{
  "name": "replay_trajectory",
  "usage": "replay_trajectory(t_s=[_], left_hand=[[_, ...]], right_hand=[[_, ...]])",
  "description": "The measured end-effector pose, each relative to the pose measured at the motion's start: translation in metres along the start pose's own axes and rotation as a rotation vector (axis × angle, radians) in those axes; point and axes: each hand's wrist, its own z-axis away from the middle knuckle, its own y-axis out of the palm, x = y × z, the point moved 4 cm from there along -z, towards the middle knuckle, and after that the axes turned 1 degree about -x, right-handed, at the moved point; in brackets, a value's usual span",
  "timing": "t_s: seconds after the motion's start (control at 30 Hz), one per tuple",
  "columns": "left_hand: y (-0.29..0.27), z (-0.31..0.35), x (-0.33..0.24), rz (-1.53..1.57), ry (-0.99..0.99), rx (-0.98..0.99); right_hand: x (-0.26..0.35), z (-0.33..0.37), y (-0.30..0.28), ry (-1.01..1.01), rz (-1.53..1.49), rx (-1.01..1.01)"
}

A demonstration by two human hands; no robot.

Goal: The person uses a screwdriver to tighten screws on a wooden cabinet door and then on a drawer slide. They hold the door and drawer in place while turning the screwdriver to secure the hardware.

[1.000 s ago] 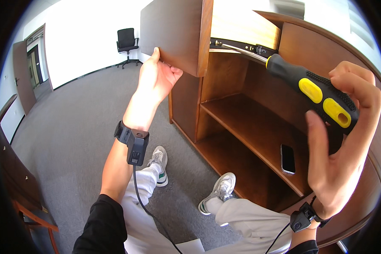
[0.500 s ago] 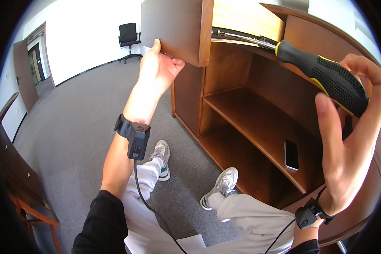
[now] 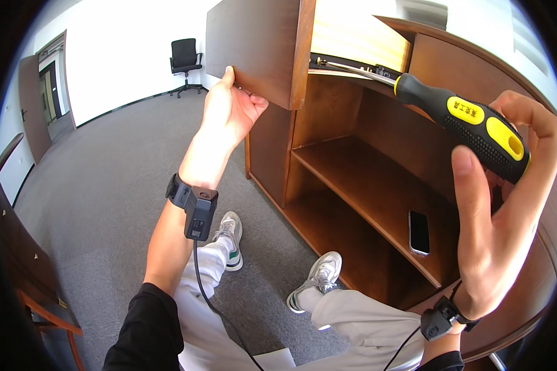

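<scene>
Curling loosely round the screwdriver [image 3: 470,127], the right hand [image 3: 504,201] could let the tip skid off the slide rail [image 3: 377,68] behind the drawer front [image 3: 254,46] if pressure slackens or the left hand [image 3: 229,111], pinching that front's lower edge, shifts

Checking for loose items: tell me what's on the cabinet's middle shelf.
A smartphone lies near the front edge of the shelf; anything behind the right hand cannot be seen.

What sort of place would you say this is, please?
Probably an office room: a black swivel chair stands near a white wall, with grey carpet underfoot and a brown wooden cabinet close by.
</scene>
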Motion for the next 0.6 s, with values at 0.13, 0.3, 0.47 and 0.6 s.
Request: replay_trajectory(t_s=[0.13,0.3,0.47,0.6], left_hand=[[-0.002,-0.0012,0.0,0.006,-0.013,-0.003],[-0.002,-0.001,0.0007,0.018,-0.025,0.0],[-0.0016,-0.0002,0.0004,0.01,-0.023,-0.019],[-0.0007,-0.0004,0.0004,0.017,-0.031,0.001]], right_hand=[[0.0013,-0.0066,-0.0044,-0.011,-0.042,0.025],[0.0075,-0.0078,-0.0057,0.154,0.02,0.039],[0.0059,-0.003,-0.0031,0.2,0.083,0.004],[0.0077,-0.0019,-0.0034,0.041,-0.074,0.059]])
